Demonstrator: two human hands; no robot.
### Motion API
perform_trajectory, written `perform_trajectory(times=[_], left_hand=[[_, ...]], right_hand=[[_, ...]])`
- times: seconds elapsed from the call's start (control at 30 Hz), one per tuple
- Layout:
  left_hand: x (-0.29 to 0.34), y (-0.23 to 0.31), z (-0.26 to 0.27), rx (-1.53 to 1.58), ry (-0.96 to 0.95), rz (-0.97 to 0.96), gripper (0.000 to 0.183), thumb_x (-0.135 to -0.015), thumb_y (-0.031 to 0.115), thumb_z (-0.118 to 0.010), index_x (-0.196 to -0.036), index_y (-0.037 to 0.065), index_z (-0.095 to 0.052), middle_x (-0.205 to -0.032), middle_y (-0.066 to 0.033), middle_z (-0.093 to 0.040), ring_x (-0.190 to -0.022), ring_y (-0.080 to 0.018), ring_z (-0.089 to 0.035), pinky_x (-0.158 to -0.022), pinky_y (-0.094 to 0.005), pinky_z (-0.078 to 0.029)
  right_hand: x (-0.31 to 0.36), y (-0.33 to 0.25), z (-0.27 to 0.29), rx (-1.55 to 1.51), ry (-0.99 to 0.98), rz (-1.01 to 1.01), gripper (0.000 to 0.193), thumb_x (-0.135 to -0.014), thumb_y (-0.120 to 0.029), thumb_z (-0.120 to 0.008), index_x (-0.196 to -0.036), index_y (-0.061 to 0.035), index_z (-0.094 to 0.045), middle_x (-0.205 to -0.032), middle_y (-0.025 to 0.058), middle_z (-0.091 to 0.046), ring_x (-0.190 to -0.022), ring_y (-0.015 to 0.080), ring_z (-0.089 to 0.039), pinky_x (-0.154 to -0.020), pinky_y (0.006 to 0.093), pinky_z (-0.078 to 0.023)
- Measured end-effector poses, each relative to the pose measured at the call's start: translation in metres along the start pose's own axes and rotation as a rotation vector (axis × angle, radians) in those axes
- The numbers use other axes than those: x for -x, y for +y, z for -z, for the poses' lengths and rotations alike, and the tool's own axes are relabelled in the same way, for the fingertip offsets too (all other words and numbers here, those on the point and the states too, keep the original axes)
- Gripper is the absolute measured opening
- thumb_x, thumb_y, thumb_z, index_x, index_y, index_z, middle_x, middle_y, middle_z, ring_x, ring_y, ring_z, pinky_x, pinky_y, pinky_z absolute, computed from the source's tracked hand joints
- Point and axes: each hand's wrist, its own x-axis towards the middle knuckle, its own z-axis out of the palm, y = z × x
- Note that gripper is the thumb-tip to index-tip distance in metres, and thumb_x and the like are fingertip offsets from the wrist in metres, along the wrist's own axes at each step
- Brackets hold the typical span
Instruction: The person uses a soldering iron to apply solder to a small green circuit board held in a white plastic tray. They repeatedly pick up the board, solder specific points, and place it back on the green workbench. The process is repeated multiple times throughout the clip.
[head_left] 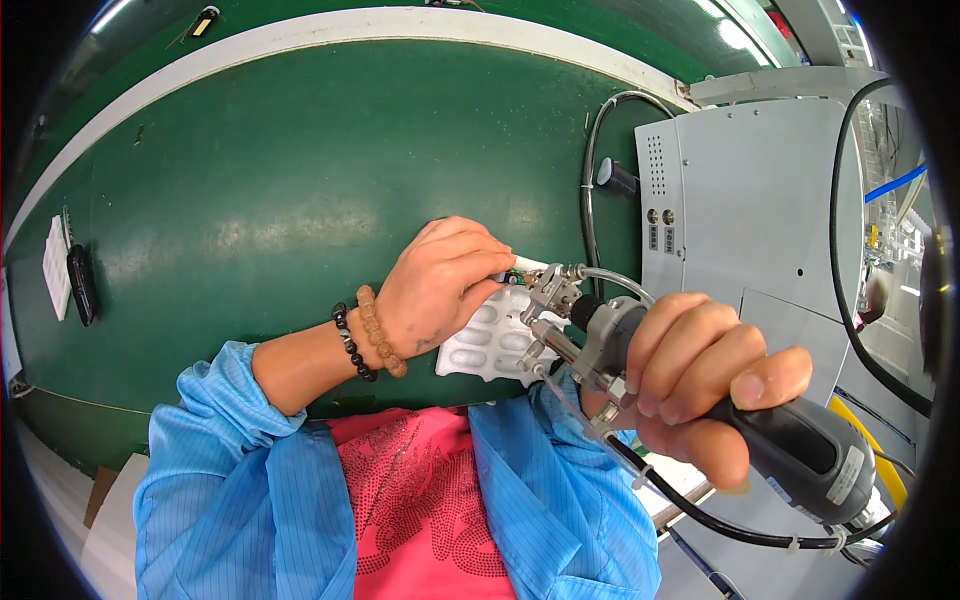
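Note:
My right hand [700, 390] wraps round the black handle of a hose-fed power tool [800, 450]. The tool's metal head slants up to the left, with a clear hose joined near its tip. My left hand [445, 285] is closed, palm down, at that tip. Its fingers grip a small white part [530, 264] with a bit of green circuit board showing; the rest is hidden under the fingers and the tool head. Below them lies a white moulded tray [465, 358] with rounded pockets, partly covered by my left hand and the tool.
A grey metal machine box [750, 200] stands on the right of the green table [250, 190]. A black hose [587, 190] curves beside it, near a small dark cylinder [617, 177]. At far left lie a white pad [56, 268] and a black object [82, 285].

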Motion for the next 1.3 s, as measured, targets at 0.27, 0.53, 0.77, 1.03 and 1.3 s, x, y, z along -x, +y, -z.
perform_trajectory(times=[0.27,0.53,0.77,1.03,1.3], left_hand=[[0.0,0.001,-0.003,0.008,0.005,-0.033,0.03,-0.071,0.002,-0.078,-0.1,0.001,-0.071,-0.104,-0.011,-0.071,-0.1,-0.0308,-0.065,-0.089,-0.041,-0.051],[0.001,0.002,0.005,-0.015,0.005,-0.033,0.03,-0.07,0.002,-0.079,-0.099,0.002,-0.07,-0.101,-0.0123,-0.07,-0.098,-0.0312,-0.065,-0.086,-0.0399,-0.053],[-0.005,0.011,0.019,-0.01,0.129,-0.034,0.03,-0.072,0.006,-0.08,-0.101,0.003,-0.073,-0.101,-0.0112,-0.071,-0.1,-0.0305,-0.064,-0.085,-0.0391,-0.052],[-0.053,-0.024,0.157,-0.099,0.28,0.375,0.029,-0.083,0.019,-0.079,-0.104,0.002,-0.072,-0.097,-0.0073,-0.072,-0.092,-0.0144,-0.064,-0.086,-0.0302,-0.05],[-0.125,-0.108,0.199,-0.795,0.263,-0.012,0.036,-0.09,0.023,-0.067,-0.119,0.003,-0.064,-0.119,-0.0183,-0.066,-0.113,-0.0361,-0.059,-0.098,-0.0427,-0.047]], right_hand=[[-0.007,0.005,0.002,-0.007,-0.127,-0.033,0.04,-0.092,-0.033,-0.071,-0.101,-0.0083,-0.041,-0.067,0.0003,-0.053,-0.05,0.0107,-0.052,-0.043,0.0242,-0.043],[-0.003,0.007,0.0,-0.183,0.058,0.022,0.043,-0.085,-0.019,-0.079,-0.1,-0.0015,-0.043,-0.065,0.0061,-0.055,-0.047,0.0163,-0.053,-0.04,0.0301,-0.043],[0.009,-0.061,0.016,-0.127,0.123,0.167,0.039,-0.087,-0.03,-0.077,-0.097,-0.0058,-0.048,-0.06,-0.0017,-0.051,-0.047,0.0071,-0.051,-0.044,0.0188,-0.046],[0.016,-0.052,0.018,-0.045,0.151,0.175,0.041,-0.087,-0.03,-0.077,-0.096,-0.0055,-0.047,-0.06,0.0003,-0.053,-0.047,0.0084,-0.053,-0.041,0.0189,-0.047],[0.012,-0.045,0.024,-0.05,0.02,0.147,0.042,-0.087,-0.031,-0.077,-0.095,-0.0057,-0.044,-0.062,0.0014,-0.054,-0.047,0.0099,-0.055,-0.041,0.0204,-0.049]])
